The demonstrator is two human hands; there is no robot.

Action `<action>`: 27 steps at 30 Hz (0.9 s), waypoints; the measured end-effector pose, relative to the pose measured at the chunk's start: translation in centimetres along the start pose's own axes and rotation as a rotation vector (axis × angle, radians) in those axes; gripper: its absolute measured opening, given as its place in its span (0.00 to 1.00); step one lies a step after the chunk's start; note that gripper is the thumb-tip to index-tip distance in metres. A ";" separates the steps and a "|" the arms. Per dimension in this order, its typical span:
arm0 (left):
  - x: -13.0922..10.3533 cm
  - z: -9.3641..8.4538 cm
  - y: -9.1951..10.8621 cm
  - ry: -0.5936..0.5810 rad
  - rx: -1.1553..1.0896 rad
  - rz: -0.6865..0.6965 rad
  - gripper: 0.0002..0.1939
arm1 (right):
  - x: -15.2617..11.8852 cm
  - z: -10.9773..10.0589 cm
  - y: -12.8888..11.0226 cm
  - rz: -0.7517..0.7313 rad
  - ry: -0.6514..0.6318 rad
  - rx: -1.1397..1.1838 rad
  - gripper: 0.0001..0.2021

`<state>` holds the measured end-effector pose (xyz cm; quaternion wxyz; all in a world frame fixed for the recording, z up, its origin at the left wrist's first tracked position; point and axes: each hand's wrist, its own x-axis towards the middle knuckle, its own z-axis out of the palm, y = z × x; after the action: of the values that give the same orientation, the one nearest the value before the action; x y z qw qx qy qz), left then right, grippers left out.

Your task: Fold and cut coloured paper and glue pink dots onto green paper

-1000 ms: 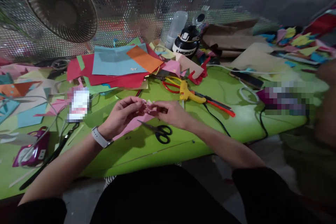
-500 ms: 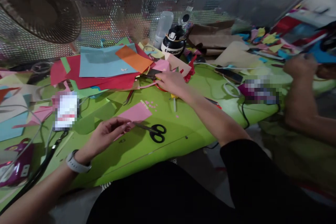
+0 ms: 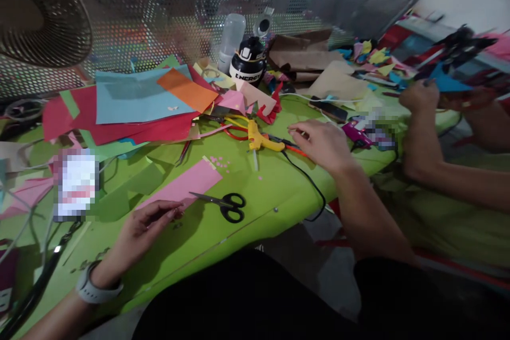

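My left hand (image 3: 149,228), with a pale watch on its wrist, is closed in a pinch over the near end of a pink paper strip (image 3: 187,181); what its fingertips hold is too small to make out. Black-handled scissors (image 3: 229,203) lie with their blades over the strip's edge. My right hand (image 3: 321,143) is above the green table, right of a yellow glue gun (image 3: 261,138), fingers loosely curled. Under its fingers pass the orange-red handles of a tool (image 3: 297,151); whether it touches them is unclear. Small pink bits (image 3: 219,162) lie beyond the strip.
Red, blue and orange sheets (image 3: 139,98) are piled at the back left, beside a black bottle (image 3: 247,61). A fan (image 3: 40,16) stands at the left. A purple glue gun (image 3: 358,132) lies at the right, near another person's hands (image 3: 420,95). A black cord hangs over the table edge.
My right hand has moved right, away from the yellow glue gun, which now shows fully. My left hand has drawn slightly away from the scissors' tips. The view has shifted.
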<state>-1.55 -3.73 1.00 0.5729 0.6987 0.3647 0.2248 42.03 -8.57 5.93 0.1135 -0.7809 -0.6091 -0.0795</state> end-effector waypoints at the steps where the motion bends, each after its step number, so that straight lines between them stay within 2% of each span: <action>1: -0.1 0.0 0.0 0.002 -0.010 -0.003 0.13 | -0.1 0.2 0.0 0.009 -0.002 -0.013 0.17; 8: -0.3 -0.1 -0.2 0.039 -0.034 -0.023 0.12 | 0.1 1.6 -0.9 -0.056 -0.090 -0.014 0.17; 12: -0.3 -0.1 -0.3 0.047 -0.024 -0.019 0.11 | 0.9 1.7 0.4 0.009 -0.081 -0.078 0.17; 18: 0.0 -0.3 -0.4 0.040 0.028 -0.012 0.10 | 1.6 2.0 2.9 0.111 -0.142 -0.150 0.15; 23: 0.1 -0.2 -0.4 0.056 0.020 -0.024 0.11 | 1.5 2.9 3.1 0.092 -0.236 -0.141 0.16; 27: 0.0 -0.1 -0.1 0.053 -0.017 -0.040 0.11 | 1.2 2.6 3.1 0.071 -0.230 -0.101 0.15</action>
<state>-1.61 -3.68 0.93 0.5733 0.6802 0.3918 0.2349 45.25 -7.47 3.50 0.0064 -0.8107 -0.5851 -0.0160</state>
